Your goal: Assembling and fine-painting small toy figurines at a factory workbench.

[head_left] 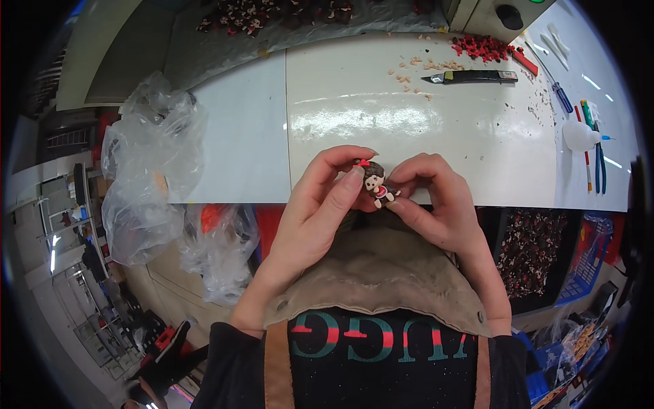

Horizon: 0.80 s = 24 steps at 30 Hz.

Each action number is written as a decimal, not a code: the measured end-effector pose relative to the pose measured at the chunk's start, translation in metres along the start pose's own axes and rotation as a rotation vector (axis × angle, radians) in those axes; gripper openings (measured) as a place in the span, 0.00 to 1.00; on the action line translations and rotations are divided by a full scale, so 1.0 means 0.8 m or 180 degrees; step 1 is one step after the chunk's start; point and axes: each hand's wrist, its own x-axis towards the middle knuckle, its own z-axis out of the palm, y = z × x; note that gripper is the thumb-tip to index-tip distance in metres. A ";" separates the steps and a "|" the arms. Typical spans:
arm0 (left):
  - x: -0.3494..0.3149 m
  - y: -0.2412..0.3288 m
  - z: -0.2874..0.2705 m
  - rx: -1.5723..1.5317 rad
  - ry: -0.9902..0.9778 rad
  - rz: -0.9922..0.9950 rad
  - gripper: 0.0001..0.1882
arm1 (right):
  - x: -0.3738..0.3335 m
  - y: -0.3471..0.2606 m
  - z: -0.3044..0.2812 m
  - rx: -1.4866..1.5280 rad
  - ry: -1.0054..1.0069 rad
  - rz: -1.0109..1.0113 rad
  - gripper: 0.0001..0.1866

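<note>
Left hand (319, 194): thumb and index finger pinched narrowly on a small figurine (376, 185), at its head, beside a red bow. Right hand (439, 201): thumb and curled fingers drawn in close on the figurine's lower right side; exact fingertip contact is partly hidden, so how firmly they grip cannot be told. Figurine has dark brown hair, a pale face and a red-and-white front; it is tilted, head toward upper left, feet toward lower right, held up in front of the apron (381, 269) at the near edge of the white counter (340, 146). Beyond the hands, on the counter: a black cutter knife (470, 78) lying crosswise, scattered beige bits (407, 80) near its tip, and a pile of small red pieces (477, 48) behind it. Farther right: a blue-handled screwdriver (563, 97), a white bottle (579, 136) (blue tip pointing right) and a red-handled brush (587, 163). Left: a crumpled clear plastic bag (153, 157) hanging over the counter's edge. Below right: a mass of dark and red pieces (535, 249) in a black container, a blue basket (589, 255) just beside it.
</note>
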 end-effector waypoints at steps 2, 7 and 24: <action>-0.001 -0.001 0.001 -0.0008 0.0052 0.0046 0.16 | 0.001 -0.003 0.000 0.0023 -0.0026 0.0010 0.16; -0.001 -0.003 0.002 -0.0026 0.0063 0.0052 0.15 | 0.002 -0.003 -0.003 -0.0010 -0.0131 0.0002 0.16; 0.000 -0.005 0.006 0.0061 -0.0002 0.0107 0.16 | 0.002 -0.001 -0.006 0.0017 -0.0120 0.0035 0.18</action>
